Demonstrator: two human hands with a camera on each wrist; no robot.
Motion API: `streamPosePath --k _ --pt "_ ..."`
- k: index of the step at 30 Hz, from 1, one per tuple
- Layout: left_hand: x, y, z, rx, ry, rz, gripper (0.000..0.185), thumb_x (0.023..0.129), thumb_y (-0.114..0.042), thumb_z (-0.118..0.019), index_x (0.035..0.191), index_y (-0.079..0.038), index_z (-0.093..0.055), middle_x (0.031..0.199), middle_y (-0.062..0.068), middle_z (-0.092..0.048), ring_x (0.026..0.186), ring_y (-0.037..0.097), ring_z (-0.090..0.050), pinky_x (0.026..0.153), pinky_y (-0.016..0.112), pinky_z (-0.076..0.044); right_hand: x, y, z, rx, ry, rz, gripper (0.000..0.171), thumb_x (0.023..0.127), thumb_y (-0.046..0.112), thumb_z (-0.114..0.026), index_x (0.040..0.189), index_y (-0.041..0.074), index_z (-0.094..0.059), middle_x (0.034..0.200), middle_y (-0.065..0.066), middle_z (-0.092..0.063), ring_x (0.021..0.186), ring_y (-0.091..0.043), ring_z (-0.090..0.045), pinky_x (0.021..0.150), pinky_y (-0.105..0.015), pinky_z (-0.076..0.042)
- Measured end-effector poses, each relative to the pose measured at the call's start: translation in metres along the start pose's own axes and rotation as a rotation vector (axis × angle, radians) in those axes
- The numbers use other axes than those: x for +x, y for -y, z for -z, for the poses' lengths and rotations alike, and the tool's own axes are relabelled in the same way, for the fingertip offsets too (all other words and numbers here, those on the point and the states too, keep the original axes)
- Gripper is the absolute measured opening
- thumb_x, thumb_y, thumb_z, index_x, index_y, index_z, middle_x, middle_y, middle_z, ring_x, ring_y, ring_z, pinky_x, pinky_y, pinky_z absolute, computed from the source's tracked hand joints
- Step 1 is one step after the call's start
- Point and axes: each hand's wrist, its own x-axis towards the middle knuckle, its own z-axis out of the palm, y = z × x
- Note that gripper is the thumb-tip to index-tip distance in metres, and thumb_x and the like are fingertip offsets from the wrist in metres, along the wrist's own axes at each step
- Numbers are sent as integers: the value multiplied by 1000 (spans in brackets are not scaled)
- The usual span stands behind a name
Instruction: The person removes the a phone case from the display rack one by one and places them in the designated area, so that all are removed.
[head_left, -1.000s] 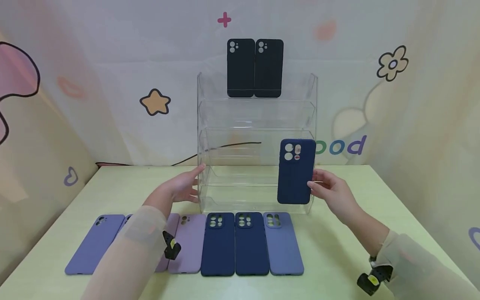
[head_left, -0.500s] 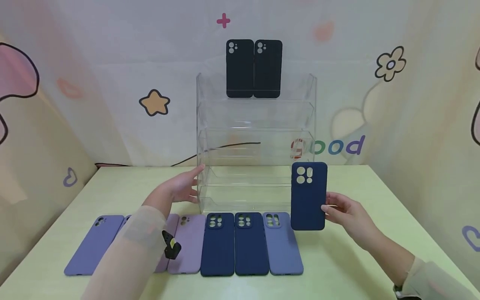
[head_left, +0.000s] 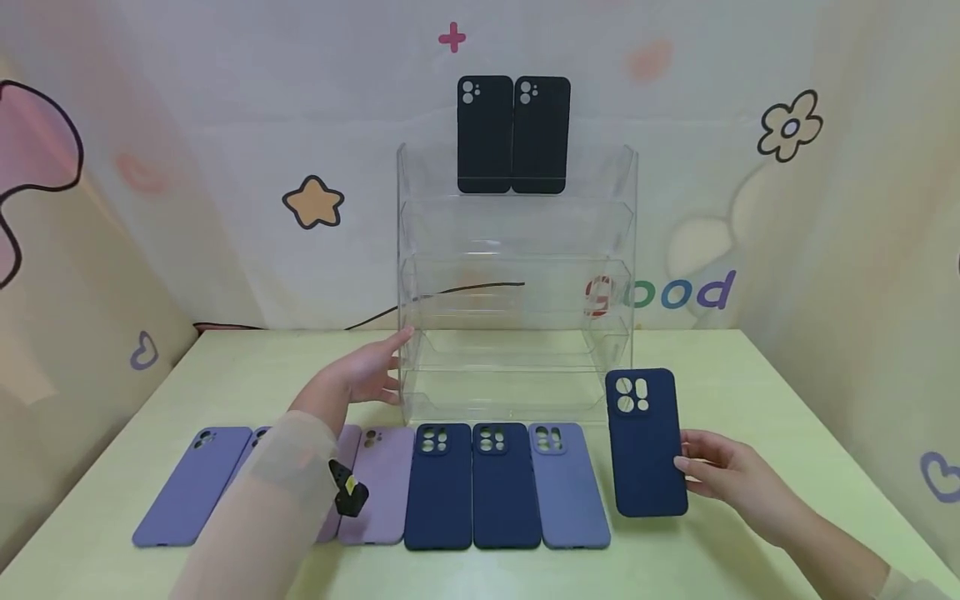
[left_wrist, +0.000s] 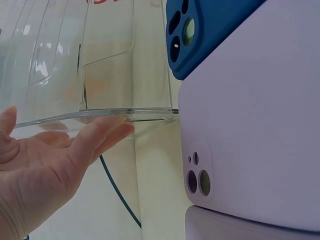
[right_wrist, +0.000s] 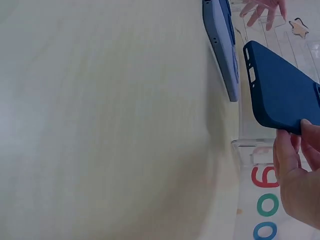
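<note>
I hold the navy phone case [head_left: 647,442] by its right edge with my right hand [head_left: 723,479], just right of the row of cases [head_left: 480,487]. To lay it flat, I should lower its bottom end first, parallel to the row. My left hand [head_left: 360,375], fingers relaxed, touches the clear rack [head_left: 517,283].

- A tiered rack [head_left: 517,283] stood at the table's [head_left: 750,375] rear centre.
- Two cases [head_left: 513,135] stood side by side on its top tier.
- A row of cases [head_left: 420,487] lay before it.
- One held case [head_left: 647,442] sat right of the row.
</note>
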Motion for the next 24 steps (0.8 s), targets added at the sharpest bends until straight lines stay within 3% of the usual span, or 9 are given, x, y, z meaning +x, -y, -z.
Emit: streamPosePath --k 5,12,19,24 --pt "0 -1 -1 3 5 -3 71 98 -53 -27 150 -18 6 152 24 -3 130 52 -21 101 59 -29 -6 -15 3 21 21 -66 56 93 12 -57 132 -19 -31 106 -14 -55 91 -13 -60 80 -34 -53" --pt "-2 1 0 12 -8 -6 72 97 -56 -30 151 -22 4 153 23 -4 130 51 -24 100 57 -32 -4 -32 2 63 137 -113 60 93 15 -58 129 -23 -29 103 -11 -59 93 -19 -61 81 -37 -52" --pt "-3 0 -4 15 -24 1 72 98 -54 -28 150 -17 4 152 24 -5 130 51 -23 100 57 -31 1 -32 0 42 174 -150 53 93 13 -59 123 -24 -36 101 -10 -64 88 -17 -62 76 -35 -54" --pt "-4 -1 -5 18 -37 1 70 98 -53 -28 151 -18 3 152 23 -5 130 51 -22 100 58 -30 6 -27 -5 -12 151 -168 47 91 9 -60 119 -23 -41 94 -7 -63 83 -17 -62 73 -35 -55"
